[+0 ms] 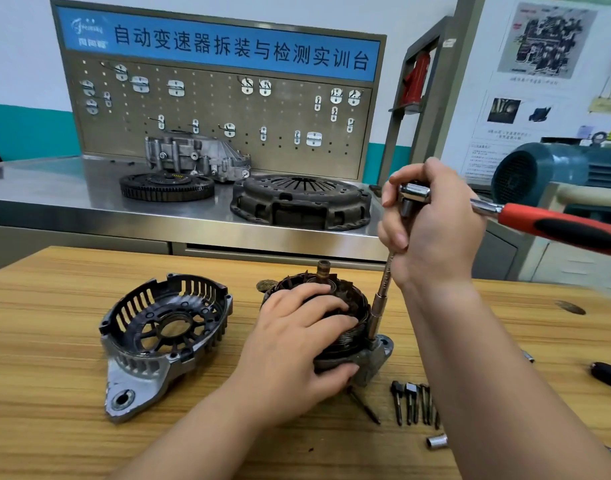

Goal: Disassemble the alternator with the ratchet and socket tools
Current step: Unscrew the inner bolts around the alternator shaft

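Red-handled ratchet [560, 226]: right hand [435, 230] wraps its head; the extension [380, 292] below should stand square while the left hand [290, 344], fingers curled, grips the alternator [376, 355].

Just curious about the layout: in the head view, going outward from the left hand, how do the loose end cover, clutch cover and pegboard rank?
1. Loose end cover, beside the left hand on the wooden table, to its left.
2. Clutch cover, farther back on the steel bench.
3. Pegboard, upright at the bench's rear.
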`<state>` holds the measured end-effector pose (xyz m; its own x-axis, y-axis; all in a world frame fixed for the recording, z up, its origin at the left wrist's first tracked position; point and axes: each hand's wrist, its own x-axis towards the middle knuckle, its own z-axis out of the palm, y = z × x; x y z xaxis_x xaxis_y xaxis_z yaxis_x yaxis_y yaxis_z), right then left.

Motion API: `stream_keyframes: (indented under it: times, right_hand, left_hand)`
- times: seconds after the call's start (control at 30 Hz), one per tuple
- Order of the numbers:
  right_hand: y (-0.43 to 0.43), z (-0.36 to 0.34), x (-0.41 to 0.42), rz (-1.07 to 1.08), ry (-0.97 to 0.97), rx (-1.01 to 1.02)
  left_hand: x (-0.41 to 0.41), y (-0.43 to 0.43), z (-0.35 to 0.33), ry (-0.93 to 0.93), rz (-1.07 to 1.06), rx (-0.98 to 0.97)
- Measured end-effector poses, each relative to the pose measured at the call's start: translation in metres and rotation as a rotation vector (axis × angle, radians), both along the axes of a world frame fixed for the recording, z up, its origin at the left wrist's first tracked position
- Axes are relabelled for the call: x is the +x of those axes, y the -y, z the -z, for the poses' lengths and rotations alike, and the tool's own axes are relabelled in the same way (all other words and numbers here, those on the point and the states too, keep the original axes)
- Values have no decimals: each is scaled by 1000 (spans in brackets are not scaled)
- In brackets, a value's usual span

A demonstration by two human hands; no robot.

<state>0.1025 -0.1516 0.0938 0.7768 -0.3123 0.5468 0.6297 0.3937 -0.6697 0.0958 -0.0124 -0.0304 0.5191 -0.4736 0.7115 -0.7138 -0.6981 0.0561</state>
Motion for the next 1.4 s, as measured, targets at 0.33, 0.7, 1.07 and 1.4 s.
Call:
stream_keyframes:
  times: [0.33,0.7,1.07,1.4]
  right_hand:
    - [12,-1,4,-290,-50,-56]
    - [25,0,14,-705,-97,-22]
    - [10,6,7,-707,8,-73]
    - [-15,24,-8,-337,167,-150]
  left_hand:
    - [-2,4,-1,-35,-2,-25]
    - [0,-6,-4,-81,59,21]
    - [-17,9,-34,-132,81,-132]
    - [-11,13,-34,-372,163,-290]
